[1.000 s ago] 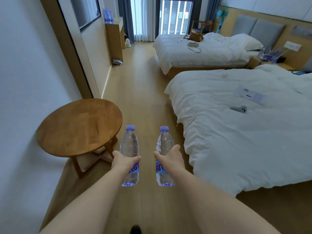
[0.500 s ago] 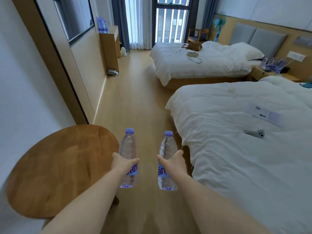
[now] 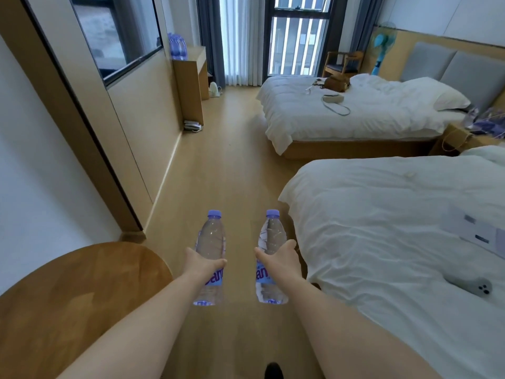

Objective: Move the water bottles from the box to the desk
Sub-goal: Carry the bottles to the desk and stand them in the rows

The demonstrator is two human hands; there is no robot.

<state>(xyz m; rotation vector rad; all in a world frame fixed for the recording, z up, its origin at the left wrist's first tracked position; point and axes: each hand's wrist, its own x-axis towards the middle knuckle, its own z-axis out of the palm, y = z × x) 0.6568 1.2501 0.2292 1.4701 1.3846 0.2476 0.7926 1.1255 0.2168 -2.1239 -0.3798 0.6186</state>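
Left hand (image 3: 203,265): wrapped round the label of left bottle (image 3: 210,257), held upright, cap up. Right hand (image 3: 278,259): grips right bottle (image 3: 271,255) likewise, level with the first. Desk (image 3: 191,77): far ahead along the left wall, well apart; stored bottles (image 3: 177,47) at its near end.

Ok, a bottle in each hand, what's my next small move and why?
Probably keep walking straight down the floor toward the desk by the left wall. The left hand and right hand each grip an upright water bottle, and the desk, already holding bottles, is well ahead.
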